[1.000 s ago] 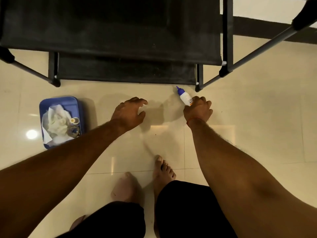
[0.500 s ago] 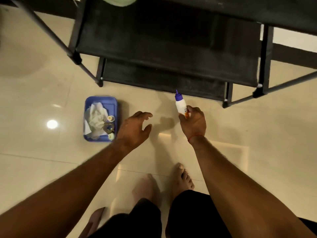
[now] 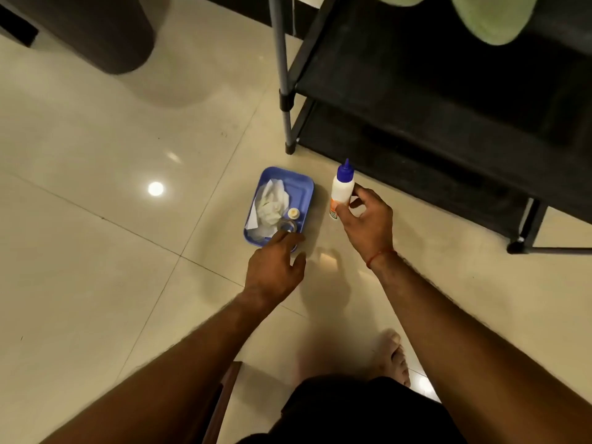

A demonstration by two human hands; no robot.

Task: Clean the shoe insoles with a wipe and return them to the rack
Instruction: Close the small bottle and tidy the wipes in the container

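Observation:
My right hand (image 3: 366, 224) grips a small white bottle with a blue nozzle cap (image 3: 342, 184), held upright above the floor. A blue tray (image 3: 301, 190) lies on the floor just left of it, holding crumpled white wipes (image 3: 270, 201), a small round cap (image 3: 293, 214) and a roll of clear tape (image 3: 286, 226). My left hand (image 3: 275, 267) hovers at the tray's near edge, fingers relaxed and reaching over the tape. A black shoe rack (image 3: 432, 100) stands at the upper right with green insoles (image 3: 493, 17) on an upper shelf.
A dark rounded bin (image 3: 96, 30) sits at the upper left on the glossy tiled floor (image 3: 96, 251). The rack's grey post (image 3: 283, 75) stands just beyond the tray. My bare foot (image 3: 392, 357) and dark shorts are at the bottom.
My right hand has lifted the bottle off the floor and brought it left, near the tray. My left hand has moved to the tray's near edge. The view has swung left.

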